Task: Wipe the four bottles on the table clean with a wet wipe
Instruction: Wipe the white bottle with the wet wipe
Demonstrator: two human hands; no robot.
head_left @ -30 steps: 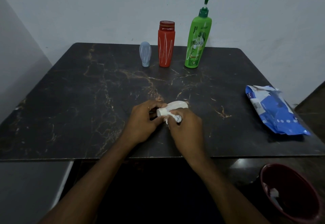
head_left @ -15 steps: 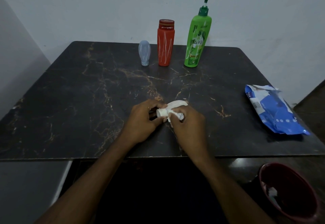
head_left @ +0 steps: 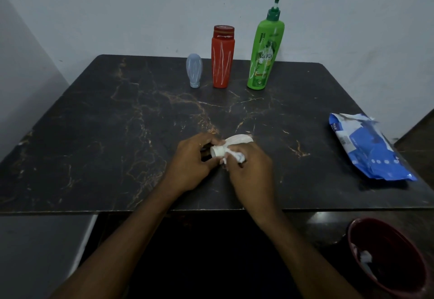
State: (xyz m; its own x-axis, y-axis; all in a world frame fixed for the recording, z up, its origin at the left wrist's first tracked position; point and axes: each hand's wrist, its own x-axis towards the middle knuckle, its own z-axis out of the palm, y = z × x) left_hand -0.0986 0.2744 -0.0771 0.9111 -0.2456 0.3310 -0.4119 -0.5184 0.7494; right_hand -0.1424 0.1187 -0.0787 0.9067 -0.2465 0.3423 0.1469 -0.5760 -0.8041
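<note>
change: barely any in the last second, wet wipe creeps along the neck | left hand: fingers curled round the cap end | right hand: pinches the wipe | white bottle: on its side, near middle of table | task: this bottle likely unfinished; pale blue bottle, red bottle, green pump bottle upright at back

Dim, even indoor light; soft focus, slight wide-angle bowing at edges.

Both arms are bare: the left forearm and right forearm show uncovered up to the wrists. The left hand and right hand are bare too. A tiny yellowish glint on one left finger is too small to identify.
</note>
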